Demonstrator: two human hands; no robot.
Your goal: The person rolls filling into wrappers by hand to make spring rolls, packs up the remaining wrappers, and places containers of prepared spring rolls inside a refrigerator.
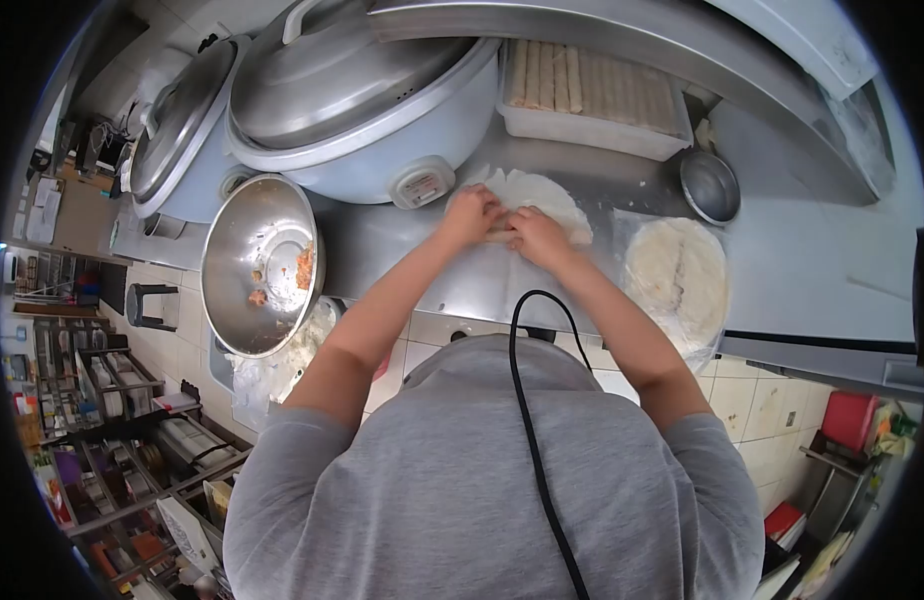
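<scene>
While both forearms reach forward over the steel counter (382,245), the left hand (472,215) and the right hand (538,238) meet at the near edge of a thin, pale wrapper (544,197), which lies flat on the metal beyond them, straight ahead of the person. The left hand is mostly closed, its fingers curled onto the left end of the wrapper's rolled near edge; the right hand, just beside it, is bent in much the same way and has hold of that edge further right, though the exact set of each thumb is too small to make out. To the right of the hands, a stack of round sheets (672,265) rests on clear plastic, with a small metal bowl (710,188) near its far side. Beyond the wrapper stands a white tray (582,138) packed with pale rolls (582,85) lying side by side. To the left, a wide steel bowl (244,250) sits tilted, clumps of orange filling (305,268) clinging to its inside, and behind it are a large lidded cooker (357,168) and a smaller cooker (195,185), both pale blue
</scene>
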